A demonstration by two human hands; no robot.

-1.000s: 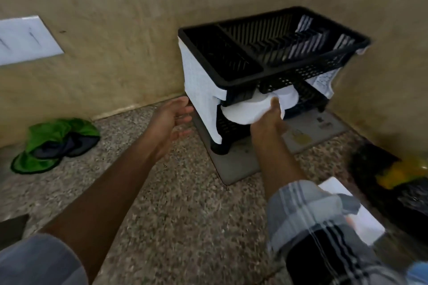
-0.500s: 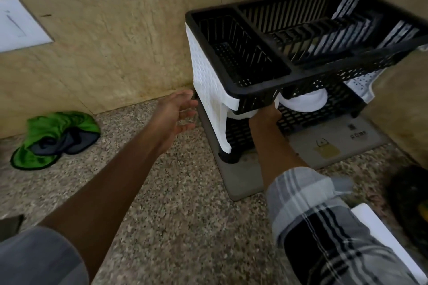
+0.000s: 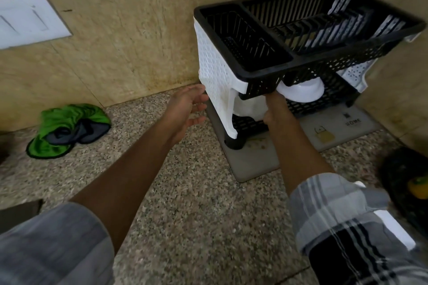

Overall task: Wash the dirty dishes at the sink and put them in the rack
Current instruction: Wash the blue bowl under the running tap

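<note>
A two-tier dish rack [image 3: 261,76] with black baskets and white side panels stands on a grey mat [image 3: 254,164] against the wall. My right hand [image 3: 276,111] reaches under the upper basket and grips the near rim of a white bowl [image 3: 301,92] inside the lower tier; its fingertips are hidden by the basket. The upper basket holds nothing I can see. My left hand [image 3: 187,109] hovers open just left of the rack's white side, fingers spread, touching nothing.
The rack stands on a speckled stone counter [image 3: 185,192]. A crumpled green cloth [image 3: 67,129] lies at the left by the wall. At the right edge sits a dark object with something yellow [image 3: 414,185]. A flat white item [image 3: 393,229] shows beside my right sleeve.
My right hand has pushed the white bowl from the rack's front opening deeper into the lower tier. The view has moved closer to the rack. My left hand stays open beside it.
</note>
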